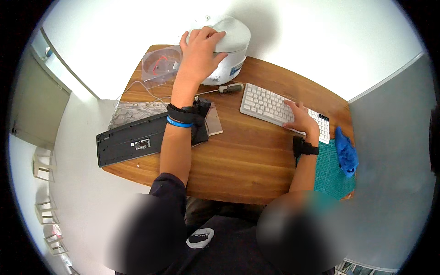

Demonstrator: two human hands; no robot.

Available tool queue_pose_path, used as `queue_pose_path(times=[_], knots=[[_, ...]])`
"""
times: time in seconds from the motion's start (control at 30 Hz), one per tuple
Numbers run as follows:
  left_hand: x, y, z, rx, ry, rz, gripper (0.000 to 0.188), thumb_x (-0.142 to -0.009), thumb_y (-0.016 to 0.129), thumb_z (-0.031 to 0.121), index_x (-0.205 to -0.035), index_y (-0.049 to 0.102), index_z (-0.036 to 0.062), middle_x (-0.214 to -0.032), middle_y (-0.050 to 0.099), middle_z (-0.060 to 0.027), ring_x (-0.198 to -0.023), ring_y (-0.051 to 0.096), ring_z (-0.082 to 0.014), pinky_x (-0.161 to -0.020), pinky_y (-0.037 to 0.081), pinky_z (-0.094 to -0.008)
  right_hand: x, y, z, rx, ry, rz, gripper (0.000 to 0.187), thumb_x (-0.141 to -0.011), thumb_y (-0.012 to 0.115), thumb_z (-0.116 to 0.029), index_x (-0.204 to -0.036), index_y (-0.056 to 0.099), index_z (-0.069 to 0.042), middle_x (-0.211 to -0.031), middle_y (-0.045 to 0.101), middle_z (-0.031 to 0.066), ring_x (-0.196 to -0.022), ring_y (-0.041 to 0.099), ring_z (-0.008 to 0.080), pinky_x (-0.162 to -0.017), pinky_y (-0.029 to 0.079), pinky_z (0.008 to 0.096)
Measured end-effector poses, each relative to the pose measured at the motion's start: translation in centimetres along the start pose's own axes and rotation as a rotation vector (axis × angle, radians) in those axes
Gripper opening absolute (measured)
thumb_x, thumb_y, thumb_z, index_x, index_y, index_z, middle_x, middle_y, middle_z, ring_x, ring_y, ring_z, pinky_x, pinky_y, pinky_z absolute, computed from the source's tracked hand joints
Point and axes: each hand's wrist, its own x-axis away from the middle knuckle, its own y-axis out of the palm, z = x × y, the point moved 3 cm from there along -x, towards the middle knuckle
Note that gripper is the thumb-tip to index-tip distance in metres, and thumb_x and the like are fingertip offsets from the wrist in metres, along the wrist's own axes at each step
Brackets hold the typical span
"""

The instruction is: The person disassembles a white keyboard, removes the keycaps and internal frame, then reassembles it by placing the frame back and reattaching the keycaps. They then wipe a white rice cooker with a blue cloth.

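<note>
My left hand (200,52) reaches over the lid (234,33) of a rounded white bin (229,71) at the back of the wooden desk. Its fingers are spread and bent, with the thumb apart near the lid's front edge; whether it presses on the lid is unclear. At the right, my right hand (302,118) lies across a white keyboard (266,104), fingers toward the far side and thumb at the near edge, gripping it. Beneath my left forearm a black keyboard (123,145) rests with its underside up, partly covered by the arm.
A screwdriver (230,88) lies in front of the bin. Beside it are a clear plastic tray (161,65) with a red wire and a pale cable (149,94). A green cutting mat (327,169) and a blue cloth (346,153) occupy the desk's right end.
</note>
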Motion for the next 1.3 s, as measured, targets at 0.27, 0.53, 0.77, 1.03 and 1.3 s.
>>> queue_pose_path(times=[0.27,0.53,0.77,1.03,1.3], knots=[[-0.2,0.0,0.0,0.024,0.094,0.086,0.060,-0.086,0.095,0.025,-0.143,0.079,0.0190,-0.137,0.071,-0.0027,-0.130,0.063,-0.0318,-0.117,0.045,-0.0525,-0.7,-0.3,1.2,-0.096,-0.117,0.084,0.108,-0.074,0.103,-0.010,-0.169,0.054,-0.024,-0.159,0.056,0.0187,-0.150,0.053,0.0445,-0.125,0.051,0.0493],[0.6,0.6,-1.8,0.098,0.110,0.084,0.058,-0.083,0.097,0.022,-0.138,0.080,0.0186,-0.151,0.067,-0.0040,-0.140,0.059,-0.0338,-0.120,0.045,-0.0556,-1.1,1.4,3.1,-0.193,-0.167,0.100,0.097,-0.085,0.096,-0.004,-0.170,0.053,-0.025,-0.176,0.045,0.0206,-0.162,0.045,0.0426,-0.131,0.046,0.0476],[1.2,0.9,-2.3,-0.008,0.069,0.100,0.065,-0.084,0.096,0.024,-0.146,0.077,0.0261,-0.170,0.055,-0.0157,-0.157,0.047,-0.0509,-0.130,0.042,-0.0585,-1.7,2.5,3.8,-0.191,-0.196,0.142,0.095,-0.085,0.095,-0.005,-0.168,0.055,-0.025,-0.179,0.042,0.0228,-0.165,0.040,0.0447,-0.135,0.042,0.0485],[1.6,0.4,-2.2,0.082,0.024,-0.037,0.083,-0.084,0.097,0.021,-0.159,0.063,0.0331,-0.180,0.042,-0.0178,-0.165,0.036,-0.0529,-0.134,0.036,-0.0640,-1.4,1.9,3.8,-0.198,-0.190,0.142,0.096,-0.084,0.096,-0.007,-0.168,0.055,-0.027,-0.179,0.044,0.0226,-0.165,0.041,0.0446,-0.135,0.041,0.0490],[1.5,0.3,-1.7,0.130,0.026,-0.042,0.082,-0.083,0.097,0.017,-0.157,0.064,0.0310,-0.181,0.040,-0.0175,-0.164,0.030,-0.0608,-0.129,0.043,-0.0677,-1.5,1.9,3.9,-0.160,-0.118,0.137,0.100,-0.080,0.102,-0.025,-0.168,0.056,-0.030,-0.180,0.043,0.0224,-0.166,0.039,0.0443,-0.135,0.040,0.0516]])
